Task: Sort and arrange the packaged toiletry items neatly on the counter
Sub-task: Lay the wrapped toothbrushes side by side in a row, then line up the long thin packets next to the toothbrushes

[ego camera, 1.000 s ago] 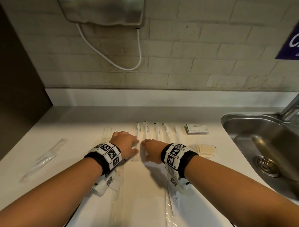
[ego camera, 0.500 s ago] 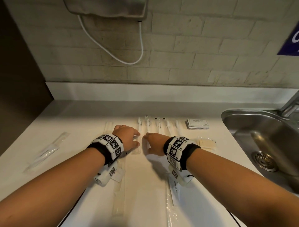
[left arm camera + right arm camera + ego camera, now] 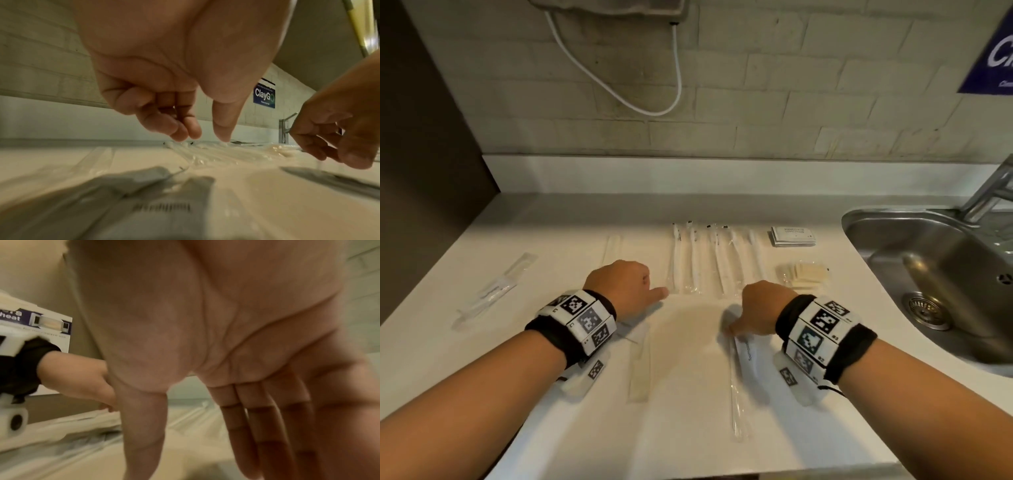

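Note:
Several packaged toothbrushes lie side by side in a row at the middle of the white counter. My left hand hovers just left of the row's near end, fingers loosely curled, thumb pointing right, holding nothing; the left wrist view shows that hand empty above the counter. My right hand is near the row's right end, fingers straight and pointing down. Its thumb touches the far end of a loose packaged toothbrush lying lengthwise toward me.
A flat pale sachet lies under my left wrist. Another long packet sits far left, and one behind my left hand. White paper packets and pale wrapped pieces lie right of the row. A steel sink is at right.
Both hands have drawn back from the toothbrush row and moved apart. The left hand has left the packet it was touching; the right thumb now rests on the loose toothbrush packet.

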